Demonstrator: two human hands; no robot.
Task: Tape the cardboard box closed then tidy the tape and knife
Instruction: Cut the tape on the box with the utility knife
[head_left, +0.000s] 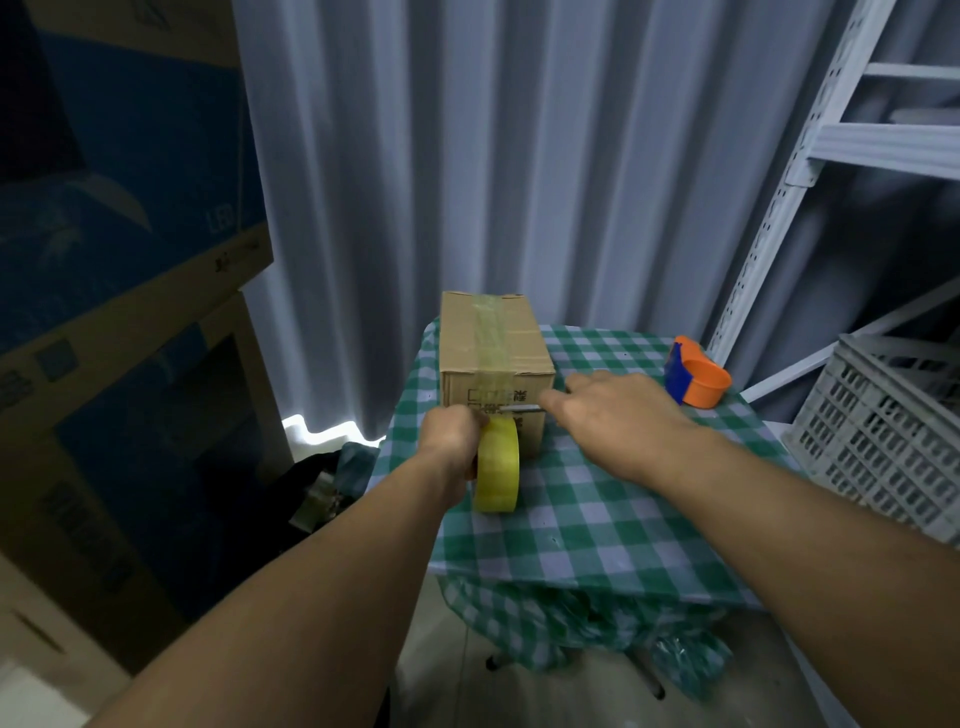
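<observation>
Head camera view, looking down past two bare forearms at a small worktop (613, 525) covered in a green and white checked cloth. A closed cardboard box (493, 358) sits at the worktop's far left corner, with a strip of clear yellowish tape running along the middle of its top and over the near edge onto its front face.

Left hand (451, 434) has its grip closed around the upper part of a yellow roll of tape (497, 467), which stands on edge in front of the box, just at the box's near face. The fingers wrap over the roll's rim.

Right hand (613, 402) reaches in from the right with its grip closed around a knife (519, 409); only a thin silvery blade shows, pointing left from the fingers toward the left hand, at the height of the tape on the box front. Whether the blade touches the tape cannot be told.

At the worktop's far right edge, well apart from both hands, rests an orange and blue tape dispenser (698, 376). A grey plastic crate (883, 441) stands beside the worktop on the right.
</observation>
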